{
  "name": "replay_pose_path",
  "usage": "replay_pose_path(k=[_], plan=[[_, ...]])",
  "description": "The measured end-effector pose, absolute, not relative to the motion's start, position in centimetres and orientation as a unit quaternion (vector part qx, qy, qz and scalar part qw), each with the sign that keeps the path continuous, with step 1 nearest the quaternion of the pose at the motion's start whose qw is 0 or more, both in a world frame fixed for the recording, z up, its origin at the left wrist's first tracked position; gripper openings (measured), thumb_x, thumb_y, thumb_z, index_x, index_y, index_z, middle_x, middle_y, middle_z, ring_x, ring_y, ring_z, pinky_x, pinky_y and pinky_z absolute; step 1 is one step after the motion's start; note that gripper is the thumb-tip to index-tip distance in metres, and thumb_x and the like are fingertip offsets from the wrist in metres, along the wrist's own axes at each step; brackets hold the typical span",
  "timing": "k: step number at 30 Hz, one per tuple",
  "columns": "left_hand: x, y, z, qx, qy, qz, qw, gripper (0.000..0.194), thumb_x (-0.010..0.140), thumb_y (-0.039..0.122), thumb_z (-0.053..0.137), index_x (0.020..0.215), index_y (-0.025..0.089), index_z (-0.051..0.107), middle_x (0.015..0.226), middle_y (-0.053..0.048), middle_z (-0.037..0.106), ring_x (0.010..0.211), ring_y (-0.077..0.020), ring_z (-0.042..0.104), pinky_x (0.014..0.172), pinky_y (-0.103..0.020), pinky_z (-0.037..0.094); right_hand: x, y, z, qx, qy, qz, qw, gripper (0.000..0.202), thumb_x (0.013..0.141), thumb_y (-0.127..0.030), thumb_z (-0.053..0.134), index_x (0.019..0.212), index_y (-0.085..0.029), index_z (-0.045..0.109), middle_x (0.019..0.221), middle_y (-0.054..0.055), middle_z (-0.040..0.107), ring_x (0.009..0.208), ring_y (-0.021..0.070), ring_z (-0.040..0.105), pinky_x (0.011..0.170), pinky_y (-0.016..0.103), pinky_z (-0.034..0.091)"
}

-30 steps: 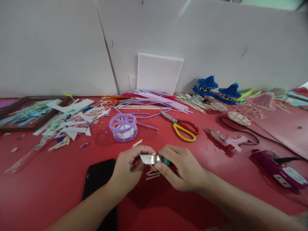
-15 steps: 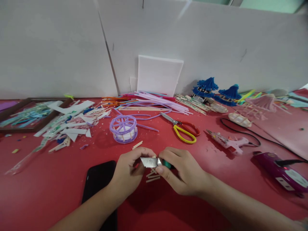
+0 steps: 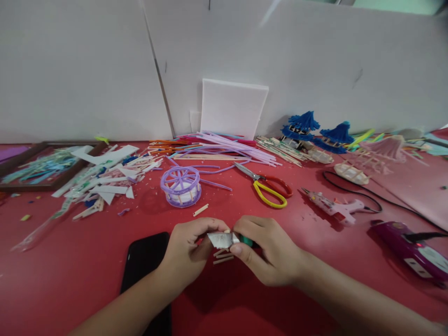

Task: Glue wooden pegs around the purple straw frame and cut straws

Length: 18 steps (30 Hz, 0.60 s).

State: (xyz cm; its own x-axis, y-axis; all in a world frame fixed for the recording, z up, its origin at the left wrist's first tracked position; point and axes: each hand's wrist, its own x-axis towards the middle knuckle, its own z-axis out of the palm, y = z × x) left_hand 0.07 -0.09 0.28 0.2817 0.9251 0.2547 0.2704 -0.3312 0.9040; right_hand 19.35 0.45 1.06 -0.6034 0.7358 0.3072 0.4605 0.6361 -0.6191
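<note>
The right hand [image 3: 269, 252] keeps its grip pinched on a cutter [image 3: 220, 240], blade beside the left hand [image 3: 185, 249], whose grip I cannot tell. Short sticks [image 3: 223, 260] lie below on the red surface [image 3: 87, 280].

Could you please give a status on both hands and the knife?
Right hand gripping knife, blade bare. Left hand curled beside blade. Short sticks below; phone partly hidden by left forearm.

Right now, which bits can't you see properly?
All in the head view:
- Knife handle: mostly hidden by the right grip.
- Whatever the left grip pinches: hidden by its fingers and the blade.
- Phone: left forearm covers part; the bottom edge cuts it off.
- Label on the purple box: too blurred to read.
</note>
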Motion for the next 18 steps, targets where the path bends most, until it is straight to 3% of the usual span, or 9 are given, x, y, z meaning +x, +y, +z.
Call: replay_pose_path(k=[18], plan=[[0.33,0.41,0.43,0.700,0.436,0.438,0.357,0.023,0.075,0.004,0.049,0.075,0.019,0.067,0.067,0.003,0.071,0.059,-0.0101,0.065,0.058,-0.016,0.049,19.55,0.82,1.45,-0.372,-0.863,0.214,0.265,0.028,0.091,-0.037,0.043,0.071,-0.018,0.048,0.064,-0.001,0.049,0.056,0.0112,0.042,0.053,0.023,0.027]])
